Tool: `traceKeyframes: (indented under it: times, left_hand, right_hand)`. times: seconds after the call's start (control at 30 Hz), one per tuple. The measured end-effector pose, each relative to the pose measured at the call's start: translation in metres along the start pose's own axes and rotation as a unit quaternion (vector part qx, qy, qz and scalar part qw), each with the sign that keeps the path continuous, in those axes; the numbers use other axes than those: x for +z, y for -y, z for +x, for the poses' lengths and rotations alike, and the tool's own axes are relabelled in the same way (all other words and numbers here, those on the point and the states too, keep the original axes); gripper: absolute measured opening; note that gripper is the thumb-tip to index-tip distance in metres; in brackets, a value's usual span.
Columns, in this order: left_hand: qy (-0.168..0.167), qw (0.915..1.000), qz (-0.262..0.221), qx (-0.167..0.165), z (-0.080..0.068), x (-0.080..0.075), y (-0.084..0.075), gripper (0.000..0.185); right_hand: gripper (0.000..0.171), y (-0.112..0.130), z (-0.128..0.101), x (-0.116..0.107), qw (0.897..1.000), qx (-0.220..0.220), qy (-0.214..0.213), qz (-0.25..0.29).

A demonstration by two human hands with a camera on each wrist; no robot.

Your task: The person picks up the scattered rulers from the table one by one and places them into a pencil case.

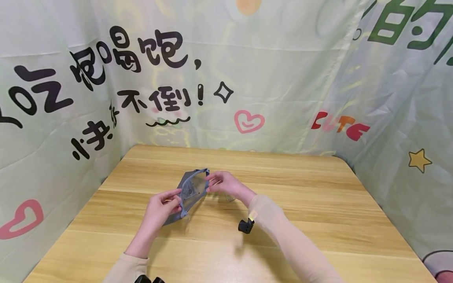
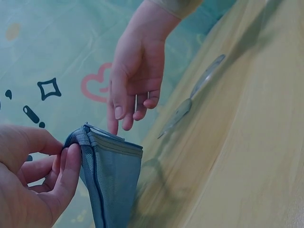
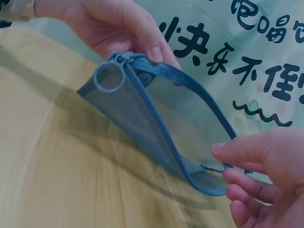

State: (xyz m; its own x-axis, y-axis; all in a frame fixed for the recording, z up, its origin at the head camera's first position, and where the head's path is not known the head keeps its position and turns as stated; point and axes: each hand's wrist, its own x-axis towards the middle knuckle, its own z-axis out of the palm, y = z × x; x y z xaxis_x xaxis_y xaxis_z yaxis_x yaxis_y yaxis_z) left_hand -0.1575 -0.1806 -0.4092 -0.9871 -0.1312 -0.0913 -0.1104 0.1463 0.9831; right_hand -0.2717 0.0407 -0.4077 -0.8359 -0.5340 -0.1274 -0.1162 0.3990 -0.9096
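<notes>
Blue mesh zip pouch is up off the worktop, mouth gaping open, held between both hands near the middle of the wood. Left hand pinches the near end, thumb and fingers curled onto the fabric right by the ring pull. Right hand is at the far end, fingers closing on the zip edge there. Behind, a pale printed cloth backdrop with black lettering and a pink heart.

Surface: pale wood planks before me.
Walls: my cloth backdrop, pale green, black lettering, pink hearts.
</notes>
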Motion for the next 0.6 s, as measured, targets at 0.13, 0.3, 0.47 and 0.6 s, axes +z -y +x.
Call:
traceKeyframes:
  times: [0.13,0.3,0.47,0.6]
  left_hand:
    - [0.0,1.0,-0.003,-0.002,0.0,0.001,0.0,0.038]
    - [-0.001,1.0,-0.007,-0.004,0.0,0.002,0.0,0.039]
    - [0.003,1.0,-0.003,-0.005,0.0,0.003,0.0,0.04]
    - [0.007,0.9999,-0.001,-0.008,-0.002,0.003,-0.001,0.042]
  right_hand:
    - [0.048,-0.004,-0.001,-0.003,0.999,-0.027,0.003,-0.019]
    - [0.047,-0.012,-0.001,-0.008,0.998,-0.051,0.001,-0.043]
    - [0.045,-0.019,-0.004,-0.012,0.994,-0.083,-0.005,-0.076]
    - [0.046,-0.026,-0.006,-0.016,0.99,-0.097,-0.004,-0.1]
